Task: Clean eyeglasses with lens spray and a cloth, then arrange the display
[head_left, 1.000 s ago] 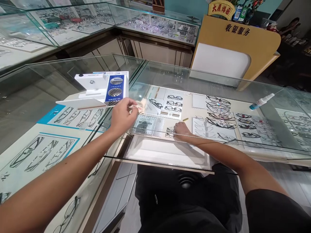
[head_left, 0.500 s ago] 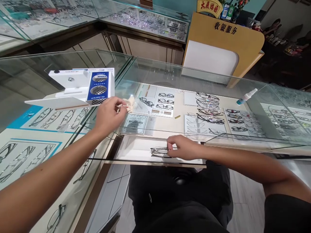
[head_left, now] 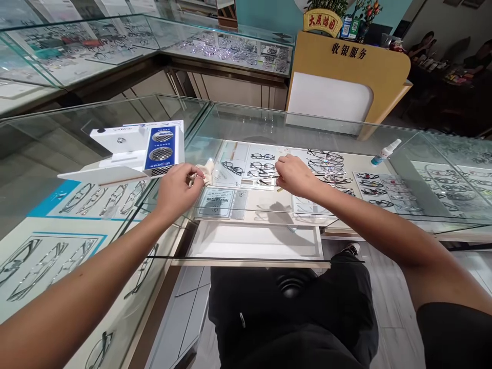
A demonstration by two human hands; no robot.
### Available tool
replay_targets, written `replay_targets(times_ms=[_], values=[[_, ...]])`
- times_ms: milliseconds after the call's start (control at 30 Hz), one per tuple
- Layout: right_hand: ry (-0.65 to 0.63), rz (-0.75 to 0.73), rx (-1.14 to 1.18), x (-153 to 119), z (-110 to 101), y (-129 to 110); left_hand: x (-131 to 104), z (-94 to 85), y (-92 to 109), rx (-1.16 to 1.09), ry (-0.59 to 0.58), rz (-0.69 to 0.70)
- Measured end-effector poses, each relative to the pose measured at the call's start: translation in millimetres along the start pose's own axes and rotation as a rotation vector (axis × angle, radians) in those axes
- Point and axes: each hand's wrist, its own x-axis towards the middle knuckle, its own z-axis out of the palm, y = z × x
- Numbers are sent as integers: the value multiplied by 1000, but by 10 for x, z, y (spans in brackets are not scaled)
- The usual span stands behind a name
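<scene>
My left hand point(head_left: 179, 188) is closed on a crumpled cream cloth point(head_left: 207, 171) on the glass counter, beside the open white and blue box point(head_left: 161, 148). My right hand point(head_left: 295, 175) is over the counter, fingers closed on a pair of eyeglasses point(head_left: 264, 181) seen almost edge-on and partly hidden by the fingers. Below it lies the white tray point(head_left: 246, 241) at the counter's front edge. Under the glass, near the right hand, sit a display card of frames point(head_left: 262, 157) and a cluster of eyeglasses point(head_left: 325, 163).
A spray bottle point(head_left: 386, 152) stands on the glass at the right. Several eyeglasses point(head_left: 105, 193) lie in the left showcase. A yellow cashier desk point(head_left: 349, 72) stands beyond the counter. In the far right background people sit in the dark.
My right hand has lifted the eyeglasses from over the white tray, up and forward over the counter. The left hand keeps its hold on the cloth. The view has shifted slightly.
</scene>
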Motion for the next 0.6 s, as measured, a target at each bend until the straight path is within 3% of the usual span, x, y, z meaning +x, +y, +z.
replay_targets(times_ms=[433,600], values=[[17,55,40,74,150,121,14,11,-14,8,-19,28],[50,123,168,-74,-56,17,5,24,-33,4,-14,52]])
